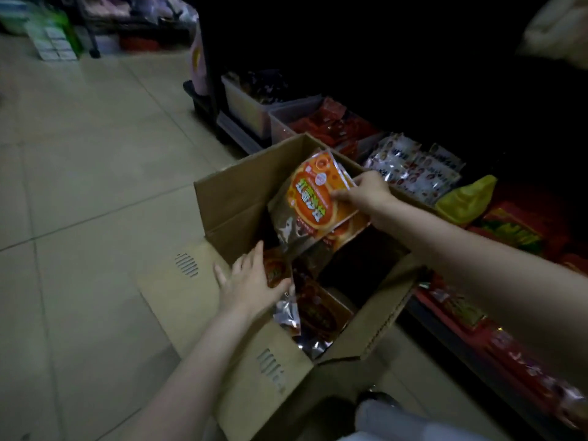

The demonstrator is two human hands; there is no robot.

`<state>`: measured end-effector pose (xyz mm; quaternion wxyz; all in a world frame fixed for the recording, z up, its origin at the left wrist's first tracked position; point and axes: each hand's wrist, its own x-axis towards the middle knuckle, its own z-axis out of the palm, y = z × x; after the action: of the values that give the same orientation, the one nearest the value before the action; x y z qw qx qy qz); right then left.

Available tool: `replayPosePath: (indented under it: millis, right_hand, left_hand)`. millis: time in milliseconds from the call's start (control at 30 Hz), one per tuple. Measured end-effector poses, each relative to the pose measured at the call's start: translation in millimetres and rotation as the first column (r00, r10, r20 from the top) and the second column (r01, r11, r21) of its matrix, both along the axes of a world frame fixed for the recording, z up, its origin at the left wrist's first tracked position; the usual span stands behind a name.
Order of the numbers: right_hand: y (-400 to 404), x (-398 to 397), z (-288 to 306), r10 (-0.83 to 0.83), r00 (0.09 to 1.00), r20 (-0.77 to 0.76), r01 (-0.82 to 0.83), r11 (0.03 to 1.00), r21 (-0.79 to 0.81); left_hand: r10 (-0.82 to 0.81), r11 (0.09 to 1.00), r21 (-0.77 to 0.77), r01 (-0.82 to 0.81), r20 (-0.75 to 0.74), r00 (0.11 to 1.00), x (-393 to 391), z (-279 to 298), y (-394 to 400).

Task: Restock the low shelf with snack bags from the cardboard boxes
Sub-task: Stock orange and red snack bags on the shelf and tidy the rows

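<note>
An open cardboard box (229, 198) stands on the floor beside the low shelf (496, 354). My right hand (366, 194) grips an orange snack bag (308, 202) by its right edge and holds it tilted above the box. Further orange and dark bags (318, 310) lie inside the box. My left hand (251, 281) reaches into the box's near left side with spread fingers, its thumb touching a bag there.
The low shelf on the right holds white-and-red packets (413, 170), a yellow bag (466, 198), red packs (509, 230) and clear bins (251, 113) of snacks. Tiled floor (95, 186) stretches to the left. More goods stand at the far left back.
</note>
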<state>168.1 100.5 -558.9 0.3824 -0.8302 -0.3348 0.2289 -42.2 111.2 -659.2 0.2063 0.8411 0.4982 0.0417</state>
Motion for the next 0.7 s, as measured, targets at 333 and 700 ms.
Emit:
replayPosePath:
  millis: [333, 700]
  right_hand:
    - [-74, -7, 107, -0.014, 0.994, -0.113, 0.048, 0.953, 0.301]
    - [-231, 91, 129, -0.147, 0.978, -0.15, 0.188, 0.931, 0.313]
  left_hand:
    - [-0.179, 0.983, 0.16, 0.091, 0.71, 0.682, 79, 127, -28]
    - [0.086, 0.898, -0.223, 0.38, 0.934, 0.347, 155, 221, -74]
